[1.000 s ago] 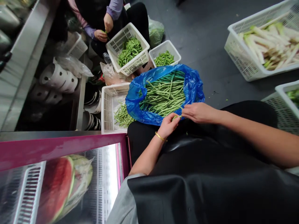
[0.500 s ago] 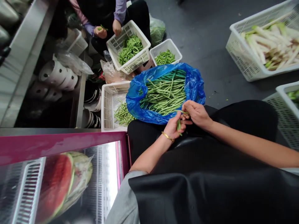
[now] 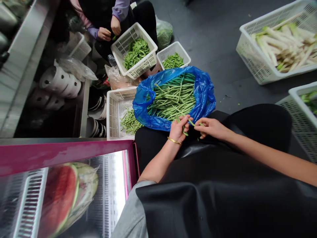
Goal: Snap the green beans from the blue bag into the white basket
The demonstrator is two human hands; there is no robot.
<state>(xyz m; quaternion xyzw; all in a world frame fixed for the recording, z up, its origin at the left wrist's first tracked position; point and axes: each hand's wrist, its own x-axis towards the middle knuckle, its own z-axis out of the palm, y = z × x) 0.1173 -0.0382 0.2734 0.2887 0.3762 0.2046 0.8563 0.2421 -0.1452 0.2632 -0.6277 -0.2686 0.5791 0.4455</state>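
A blue plastic bag [image 3: 207, 99] full of long green beans [image 3: 173, 97] rests in front of my lap. At its near edge my left hand [image 3: 178, 130] is closed around a few green bean pieces, whose ends poke out below the fingers. One green bean [image 3: 191, 122] stretches from the left fingers across to my right hand [image 3: 209, 128], which pinches its other end. To the left of the bag, a white basket [image 3: 110, 114] holds short bean pieces [image 3: 130, 122].
Across from me a person's hands [image 3: 115, 25] work over a white basket of beans [image 3: 154, 54]. A smaller basket [image 3: 187, 61] sits beside it. Crates [image 3: 250, 62] of pale stalks and greens stand right. A glass-topped case [image 3: 74, 145] with cut watermelon is at lower left.
My hands have moved apart a little, the left one shifting left and up, the right one lower. The bean between them now shows as a stretched length. The other person's hands have come closer together.
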